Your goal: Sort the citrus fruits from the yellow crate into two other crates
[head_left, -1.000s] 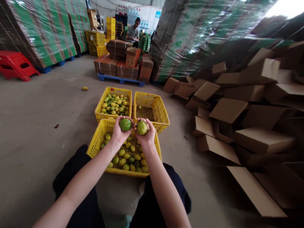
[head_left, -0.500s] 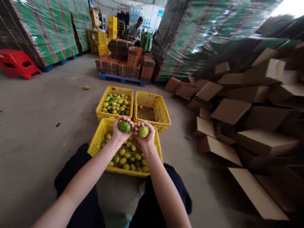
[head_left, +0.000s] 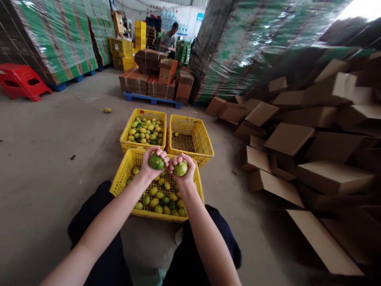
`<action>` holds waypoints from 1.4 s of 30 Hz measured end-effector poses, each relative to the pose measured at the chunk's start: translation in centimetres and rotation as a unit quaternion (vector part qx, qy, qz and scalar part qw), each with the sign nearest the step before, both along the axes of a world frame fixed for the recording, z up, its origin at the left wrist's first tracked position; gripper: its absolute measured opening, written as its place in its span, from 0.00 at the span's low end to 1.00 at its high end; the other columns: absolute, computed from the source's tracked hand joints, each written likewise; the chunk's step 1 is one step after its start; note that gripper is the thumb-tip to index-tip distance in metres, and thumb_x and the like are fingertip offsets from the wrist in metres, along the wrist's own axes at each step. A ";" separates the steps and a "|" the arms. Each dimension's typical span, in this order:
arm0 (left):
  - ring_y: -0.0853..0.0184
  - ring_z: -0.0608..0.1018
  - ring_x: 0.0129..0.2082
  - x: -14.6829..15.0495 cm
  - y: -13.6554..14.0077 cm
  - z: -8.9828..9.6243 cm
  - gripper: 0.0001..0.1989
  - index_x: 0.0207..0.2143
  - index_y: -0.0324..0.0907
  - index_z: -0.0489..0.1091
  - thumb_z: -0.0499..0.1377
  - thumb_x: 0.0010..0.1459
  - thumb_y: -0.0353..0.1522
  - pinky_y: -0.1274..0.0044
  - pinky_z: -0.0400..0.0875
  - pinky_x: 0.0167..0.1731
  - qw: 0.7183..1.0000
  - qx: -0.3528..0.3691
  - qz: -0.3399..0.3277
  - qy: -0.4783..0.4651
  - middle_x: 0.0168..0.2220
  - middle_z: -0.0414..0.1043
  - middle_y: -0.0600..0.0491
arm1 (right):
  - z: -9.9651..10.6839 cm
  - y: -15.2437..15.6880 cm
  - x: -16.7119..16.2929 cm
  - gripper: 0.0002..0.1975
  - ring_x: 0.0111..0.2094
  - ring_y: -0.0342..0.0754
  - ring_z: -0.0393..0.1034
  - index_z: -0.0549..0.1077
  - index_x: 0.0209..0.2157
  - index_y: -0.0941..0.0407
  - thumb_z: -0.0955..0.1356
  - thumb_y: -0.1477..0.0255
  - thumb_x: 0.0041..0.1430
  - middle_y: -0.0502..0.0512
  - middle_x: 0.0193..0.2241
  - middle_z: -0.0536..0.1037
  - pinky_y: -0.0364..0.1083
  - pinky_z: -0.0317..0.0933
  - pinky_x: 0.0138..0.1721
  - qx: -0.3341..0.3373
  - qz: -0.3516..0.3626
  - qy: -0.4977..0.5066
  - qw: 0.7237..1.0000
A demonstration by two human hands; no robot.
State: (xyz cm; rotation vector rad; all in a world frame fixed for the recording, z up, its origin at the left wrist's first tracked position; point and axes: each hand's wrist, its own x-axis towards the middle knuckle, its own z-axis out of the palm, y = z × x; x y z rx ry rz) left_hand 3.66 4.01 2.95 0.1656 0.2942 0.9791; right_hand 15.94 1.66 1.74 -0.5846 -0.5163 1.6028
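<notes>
My left hand (head_left: 149, 169) is closed around a dark green lemon (head_left: 156, 161), its fingers curled over the top. Beside it, my right hand (head_left: 187, 174) grips a lighter, yellowish-green lemon (head_left: 180, 169). The fingertips of both hands nearly meet. They are held above the near yellow crate (head_left: 120, 180), where several green and yellow lemons (head_left: 160, 195) lie spread over the bottom. My forearms hide parts of that crate.
Behind stand a yellow crate (head_left: 123, 140) filled with lemons and another yellow crate (head_left: 208, 147) with a small fruit inside. Cardboard boxes (head_left: 290, 138) pile up at right. Flattened cartons rest on a blue pallet (head_left: 153, 100). A red stool (head_left: 22, 79) is at left; a person sits far back.
The lemon in my right hand has turned and dropped slightly, with the fingers shifting over it. The left-hand lemon has turned a little. The crates stay in place.
</notes>
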 end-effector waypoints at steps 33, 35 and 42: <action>0.59 0.80 0.41 -0.3 1.6 -1.6 0.13 0.43 0.33 0.69 0.48 0.62 0.29 0.70 0.78 0.39 0.987 -0.108 0.121 0.016 0.36 0.76 0.41 | -0.1 1.9 -0.1 0.06 0.29 0.48 0.76 0.72 0.26 0.59 0.64 0.77 0.55 0.57 0.24 0.80 0.47 0.74 0.36 -0.107 -0.100 0.090 0.985; 0.57 0.80 0.43 -0.6 1.4 -1.1 0.12 0.42 0.34 0.69 0.50 0.61 0.30 0.69 0.78 0.41 0.989 -0.088 0.119 -0.002 0.37 0.76 0.41 | 0.0 2.0 0.5 0.06 0.28 0.47 0.76 0.71 0.26 0.58 0.65 0.77 0.55 0.54 0.23 0.79 0.46 0.73 0.35 -0.099 -0.113 0.083 0.985; 0.70 0.77 0.27 -0.9 0.5 -1.0 0.12 0.29 0.38 0.67 0.50 0.62 0.33 0.82 0.75 0.25 0.993 -0.065 0.082 -0.057 0.26 0.72 0.50 | -1.1 1.3 -0.3 0.02 0.25 0.43 0.74 0.72 0.27 0.56 0.69 0.72 0.53 0.48 0.26 0.79 0.41 0.69 0.26 -0.066 -0.086 0.068 0.992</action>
